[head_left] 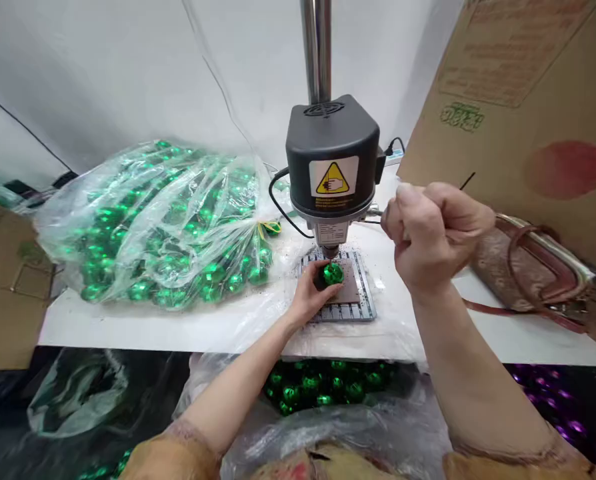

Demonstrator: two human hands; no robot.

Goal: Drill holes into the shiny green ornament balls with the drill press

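My left hand (312,293) has its thumb and fingers around a shiny green ball (333,273). It holds the ball on a brown board (351,287) that lies on the slotted metal base (368,310) of a bench drill press (333,160). The bit comes down to the top of the ball; whether it has entered cannot be made out. Raised to the right of the motor housing, my right hand (431,233) is closed around a drill press lever (374,222), mostly hidden by the fingers. A thin black rod tip (468,180) shows beyond the fist.
A large clear bag (163,227) of green balls, tied with yellow, sits on the left. Below the white table (128,327) is an open bag of green balls (323,387). Right stand a patterned handbag (523,267) and cardboard (518,133). Purple balls (553,400) show lower right.
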